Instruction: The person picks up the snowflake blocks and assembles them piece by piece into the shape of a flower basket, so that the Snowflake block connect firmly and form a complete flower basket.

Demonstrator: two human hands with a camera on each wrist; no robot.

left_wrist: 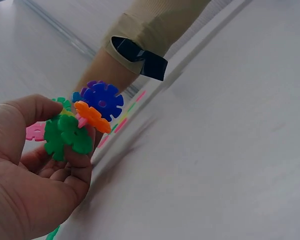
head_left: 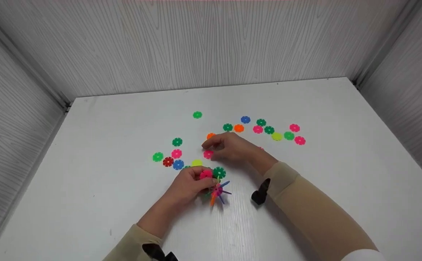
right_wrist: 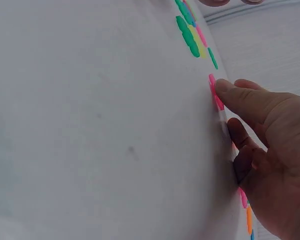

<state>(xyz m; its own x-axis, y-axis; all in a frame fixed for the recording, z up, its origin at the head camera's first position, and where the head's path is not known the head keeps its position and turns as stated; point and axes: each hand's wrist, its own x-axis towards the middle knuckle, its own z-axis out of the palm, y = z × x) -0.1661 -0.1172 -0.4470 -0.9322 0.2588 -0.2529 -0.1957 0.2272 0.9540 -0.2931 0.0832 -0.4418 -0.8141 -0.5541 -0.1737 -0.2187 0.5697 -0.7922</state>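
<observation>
My left hand (head_left: 192, 181) grips a cluster of interlocked flower-shaped plastic discs (head_left: 217, 190) between thumb and fingers. In the left wrist view, green discs (left_wrist: 75, 135) lie nearest the fingertips, with an orange disc (left_wrist: 93, 117) and a blue disc (left_wrist: 103, 101) sticking out beyond. My right hand (head_left: 232, 146) is low over the table, its fingers bent and apart from the thumb. The right thumb's tip is right at a pink disc (head_left: 208, 154) on the table, also seen as a pink disc (right_wrist: 214, 90) edge-on in the right wrist view.
Loose discs lie flat on the white table (head_left: 124, 127): a green disc (head_left: 197, 115) at the back, several to the right near a yellow disc (head_left: 276, 136), others to the left near a red disc (head_left: 168, 161). A panelled wall (head_left: 211, 43) stands behind.
</observation>
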